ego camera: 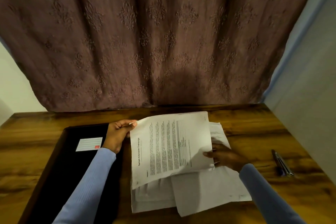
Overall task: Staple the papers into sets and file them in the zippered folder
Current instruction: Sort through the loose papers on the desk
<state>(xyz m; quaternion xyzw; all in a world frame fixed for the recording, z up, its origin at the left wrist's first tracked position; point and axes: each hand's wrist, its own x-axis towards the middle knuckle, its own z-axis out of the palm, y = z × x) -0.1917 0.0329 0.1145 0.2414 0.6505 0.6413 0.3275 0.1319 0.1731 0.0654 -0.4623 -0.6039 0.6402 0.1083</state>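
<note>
Your wooden table (254,132) carries everything, with a patterned curtain (163,32) hanging behind it at twelve o'clock. The black zippered folder (76,169) lies flat at nine o'clock of the papers, white label (89,144) up; it looks closed, so nothing appears filed yet, and your left forearm crosses over it.

At the centre sits the loose stack of papers (200,192), fanned and uneven, probably because they are unsorted. Above it you hold a printed sheet (169,147), lifted off the pile, likely to separate it for a set. Whether it is one page or several together, I cannot tell.

Your left hand (116,134) pinches the sheet's corner at ten o'clock, thumb on top and fingers curled beneath. Your right hand (223,158) grips the edge at three o'clock, thumb over the page and fingers tucked behind, which keeps the paper taut.

The stapler (281,163), a slim metal one, rests at three o'clock, well apart from the papers and untouched, within reach of your right hand for the stapling to come.
</note>
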